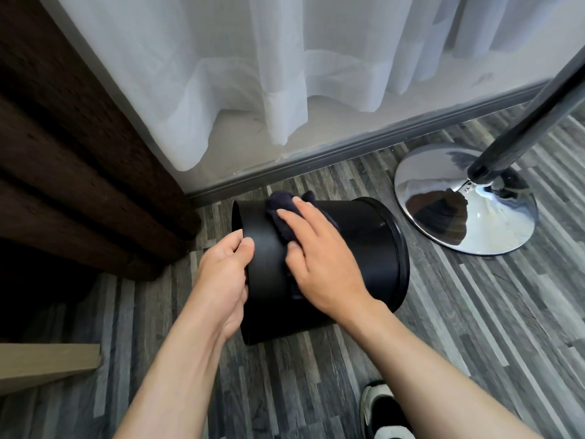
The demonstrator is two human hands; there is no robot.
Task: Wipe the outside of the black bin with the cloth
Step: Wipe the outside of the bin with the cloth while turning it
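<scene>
The black bin lies on its side on the grey wood floor, one end toward the left and the rimmed end toward the right. My left hand grips the bin's left edge, thumb on the outer wall and fingers hidden behind the edge. A dark navy cloth is pressed flat against the top of the bin's outer wall under my right hand, whose fingers are spread over it. Part of the cloth sticks out beyond the fingertips.
A chrome round base with a dark pole stands right of the bin, close to its rimmed end. White sheer curtain and grey baseboard run behind. A dark brown curtain hangs at left. A shoe shows at the bottom.
</scene>
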